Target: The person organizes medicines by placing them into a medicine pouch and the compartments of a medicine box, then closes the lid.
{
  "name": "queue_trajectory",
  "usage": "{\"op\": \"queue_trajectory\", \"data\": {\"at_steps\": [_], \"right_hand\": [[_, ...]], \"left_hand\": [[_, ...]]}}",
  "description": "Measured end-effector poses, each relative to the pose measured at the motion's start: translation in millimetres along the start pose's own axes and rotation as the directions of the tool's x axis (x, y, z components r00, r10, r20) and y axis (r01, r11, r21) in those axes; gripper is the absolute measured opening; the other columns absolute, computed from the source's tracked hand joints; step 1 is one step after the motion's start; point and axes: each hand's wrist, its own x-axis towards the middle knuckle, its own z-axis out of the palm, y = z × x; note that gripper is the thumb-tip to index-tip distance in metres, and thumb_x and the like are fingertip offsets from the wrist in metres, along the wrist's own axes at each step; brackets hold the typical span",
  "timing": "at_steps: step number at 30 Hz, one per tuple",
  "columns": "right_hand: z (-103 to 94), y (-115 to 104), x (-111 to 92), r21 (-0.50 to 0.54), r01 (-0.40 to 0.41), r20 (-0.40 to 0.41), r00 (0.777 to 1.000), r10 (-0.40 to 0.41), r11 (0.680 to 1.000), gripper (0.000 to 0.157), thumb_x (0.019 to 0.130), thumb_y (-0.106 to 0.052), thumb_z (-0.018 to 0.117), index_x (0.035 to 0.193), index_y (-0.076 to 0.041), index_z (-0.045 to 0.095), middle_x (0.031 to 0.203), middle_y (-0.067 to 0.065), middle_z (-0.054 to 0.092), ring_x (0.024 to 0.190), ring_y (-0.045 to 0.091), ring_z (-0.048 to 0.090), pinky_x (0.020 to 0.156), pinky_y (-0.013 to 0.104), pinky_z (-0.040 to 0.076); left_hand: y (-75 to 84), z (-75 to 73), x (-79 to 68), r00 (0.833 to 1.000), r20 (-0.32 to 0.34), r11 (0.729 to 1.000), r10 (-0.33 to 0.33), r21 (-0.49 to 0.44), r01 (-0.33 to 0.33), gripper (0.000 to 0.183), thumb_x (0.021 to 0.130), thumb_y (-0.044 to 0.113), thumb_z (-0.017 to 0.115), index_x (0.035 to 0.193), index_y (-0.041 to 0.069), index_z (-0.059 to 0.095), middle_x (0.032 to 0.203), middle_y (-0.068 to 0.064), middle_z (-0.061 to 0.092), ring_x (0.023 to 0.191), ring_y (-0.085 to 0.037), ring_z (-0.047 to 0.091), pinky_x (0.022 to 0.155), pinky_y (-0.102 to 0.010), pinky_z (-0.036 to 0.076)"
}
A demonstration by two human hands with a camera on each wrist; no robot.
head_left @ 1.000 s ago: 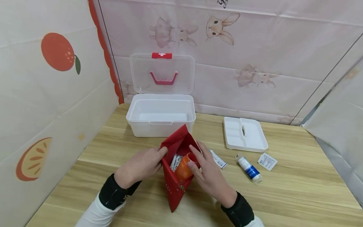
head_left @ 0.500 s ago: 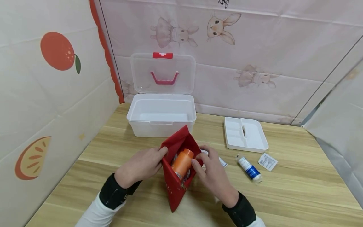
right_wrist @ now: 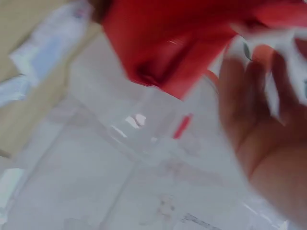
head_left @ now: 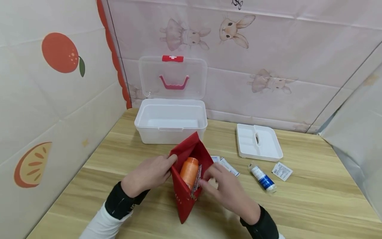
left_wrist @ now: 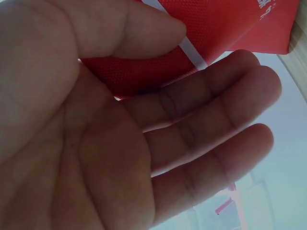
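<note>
A red zip pouch (head_left: 185,202) stands tilted on the table with its mouth spread wide. Inside it lean an orange bottle (head_left: 189,171) and a printed packet (head_left: 197,177) along the bottle's right side. My left hand (head_left: 150,174) pinches the pouch's left rim between thumb and index finger; its other fingers extend loosely in the left wrist view. Close at the pouch's right rim is my right hand (head_left: 228,189), fingers loosely bent and thumb apart from them. The right wrist view is blurred, with that hand (right_wrist: 273,139) beside the red fabric.
Behind the pouch stands a white box (head_left: 171,134), its clear lid (head_left: 173,73) raised. A white divided tray (head_left: 268,142) lies at the back right. Nearer are a wrapped bandage roll (head_left: 262,178), a square packet (head_left: 282,171) and a long packet (head_left: 229,166).
My right hand has let go of the orange bottle inside the pouch and drawn back to the right rim. The bottle now leans further left. My left hand keeps its hold.
</note>
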Motion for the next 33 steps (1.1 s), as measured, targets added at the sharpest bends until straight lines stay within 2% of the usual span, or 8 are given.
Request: {"op": "queue_trajectory", "data": {"at_steps": [2, 4, 7, 14, 21, 25, 29, 33], "right_hand": [[-4.3, -5.4, -2.3, 0.014, 0.037, 0.136, 0.99, -0.038, 0.999, 0.016, 0.089, -0.035, 0.075, 0.092, -0.024, 0.063, 0.086, -0.014, 0.057, 0.078, 0.007, 0.054, 0.066, 0.021, 0.049], [-5.2, -11.0, -3.3, 0.027, 0.051, 0.273, 0.96, -0.057, 0.998, 0.02, 0.089, -0.041, 0.073, 0.094, -0.024, 0.063, 0.084, -0.017, 0.058, 0.075, 0.004, 0.055, 0.066, 0.018, 0.049], [0.1, -17.8, -2.0, 0.004, 0.054, 0.37, 0.928, -0.052, 0.999, 0.02, 0.09, -0.038, 0.072, 0.096, -0.022, 0.062, 0.086, -0.015, 0.061, 0.076, 0.001, 0.054, 0.069, 0.016, 0.048], [13.3, -18.2, 0.8, 0.048, 0.052, 0.305, 0.95, -0.064, 0.997, 0.027, 0.091, -0.016, 0.073, 0.115, -0.014, 0.061, 0.102, -0.006, 0.069, 0.087, 0.003, 0.061, 0.079, 0.019, 0.053], [24.5, -10.3, -0.8, 0.029, 0.298, 0.185, 0.936, -0.298, 0.954, 0.026, 0.091, -0.012, 0.072, 0.116, -0.012, 0.067, 0.106, -0.003, 0.068, 0.092, 0.005, 0.061, 0.087, 0.018, 0.051], [30.0, -9.0, -0.8, -0.06, 0.396, 0.14, 0.912, -0.385, 0.916, 0.021, 0.089, -0.009, 0.074, 0.109, -0.012, 0.067, 0.102, -0.003, 0.065, 0.084, 0.005, 0.058, 0.082, 0.013, 0.049], [31.8, -9.8, -0.4, -0.107, 0.36, 0.165, 0.926, -0.34, 0.927, 0.02, 0.09, -0.008, 0.071, 0.108, -0.011, 0.063, 0.102, -0.002, 0.062, 0.08, 0.006, 0.055, 0.078, 0.014, 0.05], [31.4, -10.5, -0.6, -0.11, 0.264, 0.159, 0.956, -0.245, 0.958, 0.02, 0.091, -0.006, 0.07, 0.107, -0.009, 0.058, 0.098, 0.0, 0.062, 0.077, 0.007, 0.054, 0.075, 0.016, 0.052]], "left_hand": [[-0.1, -0.1, 0.4, 1.0, -0.004, 1.0, 0.005, 0.01, -0.005, 0.02, 0.091, 0.007, 0.068, 0.103, 0.009, 0.052, 0.076, 0.002, 0.055, 0.063, -0.01, 0.05, 0.058, -0.022, 0.045], [-0.1, 0.1, 0.6, 1.0, -0.01, 1.0, 0.01, 0.021, -0.01, 0.02, 0.091, 0.007, 0.069, 0.102, 0.009, 0.052, 0.076, 0.002, 0.055, 0.063, -0.01, 0.05, 0.059, -0.022, 0.045], [0.1, 0.1, 0.0, 1.0, -0.016, 0.999, 0.01, 0.032, -0.01, 0.02, 0.091, 0.007, 0.069, 0.101, 0.009, 0.052, 0.075, 0.002, 0.055, 0.062, -0.01, 0.049, 0.058, -0.022, 0.045], [0.5, 0.8, -0.3, 1.0, -0.005, 1.0, -0.002, 0.009, 0.002, 0.021, 0.092, 0.007, 0.067, 0.105, 0.01, 0.051, 0.075, 0.003, 0.054, 0.061, -0.009, 0.05, 0.057, -0.021, 0.045], [7.6, 0.2, -3.4, 1.0, -0.014, 1.0, -0.003, 0.0, 0.003, 0.047, 0.096, 0.014, 0.062, 0.137, 0.005, 0.04, 0.106, -0.005, 0.065, 0.077, -0.01, 0.057, 0.073, -0.026, 0.055], [15.4, -1.6, -7.1, 0.999, -0.025, 0.996, 0.029, -0.089, -0.031, 0.043, 0.098, 0.012, 0.06, 0.134, 0.003, 0.039, 0.114, -0.01, 0.064, 0.08, -0.01, 0.06, 0.072, -0.022, 0.056], [22.7, -3.7, -9.9, 0.998, -0.013, 0.989, 0.063, -0.134, -0.064, 0.028, 0.097, 0.009, 0.059, 0.119, 0.006, 0.041, 0.099, -0.006, 0.06, 0.076, -0.009, 0.059, 0.067, -0.016, 0.053], [31.8, -8.4, -13.3, 0.998, 0.064, 0.988, 0.016, -0.156, -0.006, 0.02, 0.099, 0.024, 0.061, 0.108, 0.011, 0.048, 0.083, 0.004, 0.056, 0.07, -0.007, 0.055, 0.064, -0.019, 0.05]]}}
